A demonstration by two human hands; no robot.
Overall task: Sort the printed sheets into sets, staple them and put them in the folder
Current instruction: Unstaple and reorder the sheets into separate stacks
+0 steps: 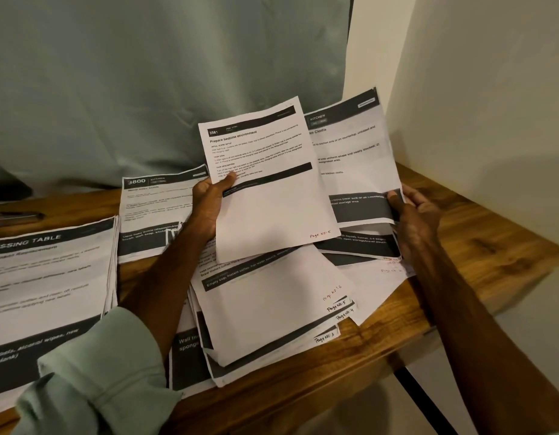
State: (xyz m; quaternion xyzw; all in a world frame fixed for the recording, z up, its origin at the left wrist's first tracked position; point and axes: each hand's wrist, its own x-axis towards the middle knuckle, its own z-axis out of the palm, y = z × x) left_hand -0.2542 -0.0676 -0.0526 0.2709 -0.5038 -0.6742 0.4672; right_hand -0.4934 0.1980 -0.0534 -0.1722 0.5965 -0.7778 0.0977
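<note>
Left grip (209, 199) curled round bedtime sheet (271, 208), held up. Right grip (413, 215) pinches kitchen sheet (356, 152). Loose pile (271, 309) below on tabletop (491, 246).

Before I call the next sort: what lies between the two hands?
Head view: the bedtime sheet in the left hand, overlapping the kitchen sheet in the right hand.

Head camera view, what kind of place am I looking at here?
Likely a desk corner in a home room or small office: a wooden table against a plain wall, a pale green curtain hanging behind it, and printed sheets spread in piles.
</note>
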